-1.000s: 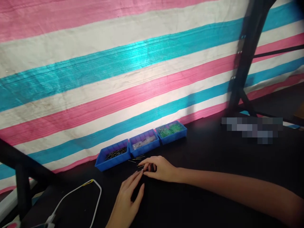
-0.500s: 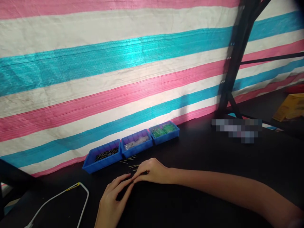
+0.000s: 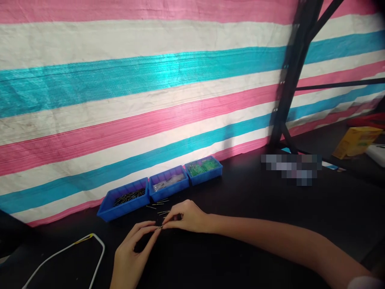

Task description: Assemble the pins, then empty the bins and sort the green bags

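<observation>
My left hand [image 3: 132,249] and my right hand [image 3: 187,217] meet fingertip to fingertip over the black table [image 3: 240,257]. Both are closed in a pinch around something small between them, too tiny to make out. Several thin metal pins [image 3: 163,212] lie on the table just behind my right hand. Beyond them stand three blue bins in a row: the left bin [image 3: 123,209] holds many dark thin pins, the middle bin [image 3: 170,193] holds clear pieces, and the right bin [image 3: 207,176] holds green pieces.
A white cable [image 3: 100,257] with a yellow tie curves across the table at the left. A striped sheet [image 3: 135,120] hangs behind the bins. At the right stand a black metal post [image 3: 288,88] and a yellow box [image 3: 356,141].
The view has shifted slightly, so the bins and hands appear further left and more of the yellow box shows. Both hands remain together in a pinch.
</observation>
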`<state>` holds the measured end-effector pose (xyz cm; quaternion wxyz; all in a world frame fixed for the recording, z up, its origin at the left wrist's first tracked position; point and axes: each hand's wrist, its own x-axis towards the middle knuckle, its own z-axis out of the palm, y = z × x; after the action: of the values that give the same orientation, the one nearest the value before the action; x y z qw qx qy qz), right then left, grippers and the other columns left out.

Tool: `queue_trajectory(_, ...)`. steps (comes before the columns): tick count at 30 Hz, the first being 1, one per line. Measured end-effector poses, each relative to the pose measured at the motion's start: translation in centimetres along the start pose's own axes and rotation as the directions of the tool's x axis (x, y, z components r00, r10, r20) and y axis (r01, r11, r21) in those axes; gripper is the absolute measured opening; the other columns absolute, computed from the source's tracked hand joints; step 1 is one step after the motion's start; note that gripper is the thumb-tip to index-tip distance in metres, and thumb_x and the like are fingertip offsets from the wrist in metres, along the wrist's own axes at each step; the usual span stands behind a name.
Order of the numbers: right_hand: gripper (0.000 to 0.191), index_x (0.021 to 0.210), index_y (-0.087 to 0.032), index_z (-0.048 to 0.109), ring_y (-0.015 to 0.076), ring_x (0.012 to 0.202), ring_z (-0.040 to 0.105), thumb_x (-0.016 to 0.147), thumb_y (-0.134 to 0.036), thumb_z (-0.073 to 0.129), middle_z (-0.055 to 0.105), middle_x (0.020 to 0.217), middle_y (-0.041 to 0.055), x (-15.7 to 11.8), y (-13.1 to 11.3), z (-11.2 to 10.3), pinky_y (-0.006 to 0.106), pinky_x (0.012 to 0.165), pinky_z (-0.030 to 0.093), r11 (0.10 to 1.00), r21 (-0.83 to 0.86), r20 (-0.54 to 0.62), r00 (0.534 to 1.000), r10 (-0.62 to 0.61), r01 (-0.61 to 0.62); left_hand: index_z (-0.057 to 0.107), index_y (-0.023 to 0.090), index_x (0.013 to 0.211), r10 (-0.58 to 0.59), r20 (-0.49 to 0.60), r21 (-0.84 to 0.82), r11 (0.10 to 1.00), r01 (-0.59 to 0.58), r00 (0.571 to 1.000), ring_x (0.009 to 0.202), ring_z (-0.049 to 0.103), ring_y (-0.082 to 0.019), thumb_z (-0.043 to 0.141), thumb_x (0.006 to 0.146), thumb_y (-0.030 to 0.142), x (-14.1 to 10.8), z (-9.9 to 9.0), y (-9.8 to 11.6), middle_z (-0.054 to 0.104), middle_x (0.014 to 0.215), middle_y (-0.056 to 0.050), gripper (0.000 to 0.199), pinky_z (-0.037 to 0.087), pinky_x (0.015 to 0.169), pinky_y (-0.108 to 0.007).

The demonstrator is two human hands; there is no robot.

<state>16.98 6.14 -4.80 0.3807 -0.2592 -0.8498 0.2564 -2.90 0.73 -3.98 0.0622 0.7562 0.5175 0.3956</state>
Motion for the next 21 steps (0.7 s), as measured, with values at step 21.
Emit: queue_trajectory(21,0.023,0.095,-0.018,0.067,0.0119,0.085,0.059,0.089,-0.033,0.05,0.068,0.09,0.0009,-0.28,-0.52,0.24,0.018,0.075,0.041,0.952,-0.247,0.089,0.983,-0.162,0.179,0.066,0.025,0.086,0.22,-0.013,0.05,0.974,-0.22,0.975,0.084,0.062,-0.018,0.059,0.079,0.037,-0.03,-0.06,-0.14,0.062,0.093,-0.002,0.016,0.054,0.077,-0.029)
